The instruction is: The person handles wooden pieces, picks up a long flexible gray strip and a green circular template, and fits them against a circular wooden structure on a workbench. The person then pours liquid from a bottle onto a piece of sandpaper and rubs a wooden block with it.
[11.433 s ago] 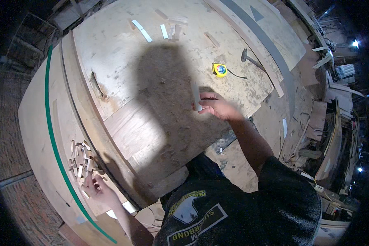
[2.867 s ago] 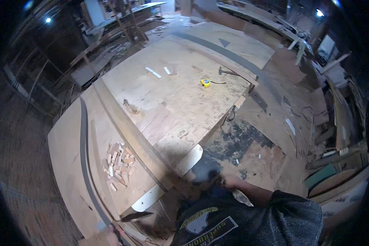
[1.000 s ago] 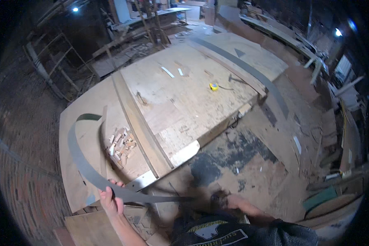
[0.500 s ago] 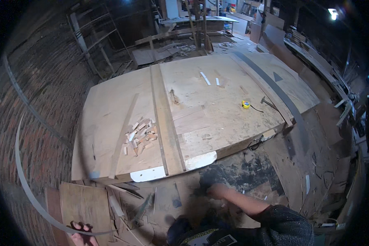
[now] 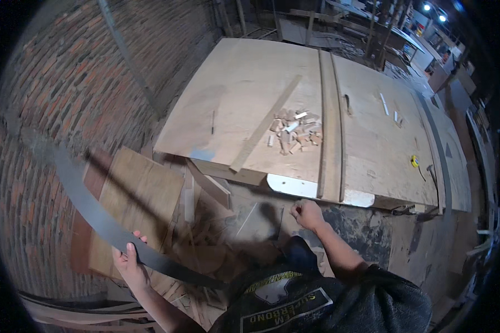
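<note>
My left hand (image 5: 130, 266) is closed around a long, flat grey strip (image 5: 94, 213), with the thumb lying across its face. One end of the strip reaches toward the brick wall on the left; the other runs down past my body. My right hand (image 5: 307, 215) hangs just short of the worktable's front edge, its fingers curled with nothing visible in them. On the pale wooden worktable (image 5: 244, 72) lies a heap of small wood blocks (image 5: 297, 132), beside a thin wooden slat (image 5: 266, 123).
Plywood boards (image 5: 141, 194) lean at the table's near left corner, among floor scraps. A wooden beam (image 5: 331, 127) crosses the table. Farther right are a yellow tape measure (image 5: 415, 161), a hammer (image 5: 431, 175) and another grey strip (image 5: 436, 136). The brick wall (image 5: 44, 111) bounds the left.
My view has swung left, so the table sits farther right. My left hand and the grey strip now show more fully, the strip's broad face turned toward me.
</note>
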Action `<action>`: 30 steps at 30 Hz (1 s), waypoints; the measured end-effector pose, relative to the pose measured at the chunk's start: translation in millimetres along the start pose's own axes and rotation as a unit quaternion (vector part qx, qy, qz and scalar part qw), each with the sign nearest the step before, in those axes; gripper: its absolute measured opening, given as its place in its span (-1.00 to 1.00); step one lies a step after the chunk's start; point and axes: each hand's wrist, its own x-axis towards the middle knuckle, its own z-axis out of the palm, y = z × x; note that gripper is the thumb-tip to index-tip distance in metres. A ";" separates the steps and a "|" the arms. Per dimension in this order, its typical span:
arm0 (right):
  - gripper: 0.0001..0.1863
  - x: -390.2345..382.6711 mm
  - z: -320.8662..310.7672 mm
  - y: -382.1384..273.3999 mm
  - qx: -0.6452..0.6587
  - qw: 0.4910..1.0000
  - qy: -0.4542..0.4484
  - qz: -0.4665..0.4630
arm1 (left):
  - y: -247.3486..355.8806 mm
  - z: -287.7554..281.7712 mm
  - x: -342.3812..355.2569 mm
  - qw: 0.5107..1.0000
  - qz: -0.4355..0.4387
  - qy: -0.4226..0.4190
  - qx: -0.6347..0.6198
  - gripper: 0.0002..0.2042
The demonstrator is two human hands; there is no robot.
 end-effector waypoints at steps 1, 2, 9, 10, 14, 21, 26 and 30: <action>-0.85 19.8 0.4 -9.7 -0.003 1.000 -0.006 -0.003 | -6.9 -4.4 4.5 1.000 0.005 0.003 0.019 -0.60; -0.85 44.7 1.0 -22.5 0.017 0.999 0.012 -0.047 | -13.4 -12.7 5.9 0.998 -0.012 0.022 0.055 -0.62; -0.74 247.8 10.0 -116.0 0.138 0.985 0.022 -0.096 | -45.8 11.8 36.9 0.980 -0.068 0.058 0.177 -0.76; -0.76 274.8 17.3 -136.5 0.246 0.965 0.022 -0.088 | -44.0 20.8 39.2 0.984 -0.065 0.055 0.154 -0.78; -0.77 406.1 76.1 -179.2 0.217 0.970 0.023 -0.110 | -42.6 53.5 52.0 0.978 -0.074 0.056 0.188 -0.81; -0.64 515.0 146.1 -202.5 0.058 0.997 -0.046 0.031 | -50.1 105.6 75.1 0.972 -0.149 0.069 0.169 -0.84; -0.72 477.1 116.9 -210.9 0.132 0.982 -0.124 0.051 | -70.3 107.1 89.5 0.966 -0.188 0.032 0.177 -0.86; -0.74 406.3 88.8 -162.6 0.216 0.974 -0.064 -0.024 | -82.2 104.7 128.4 0.967 -0.174 -0.076 0.171 -0.84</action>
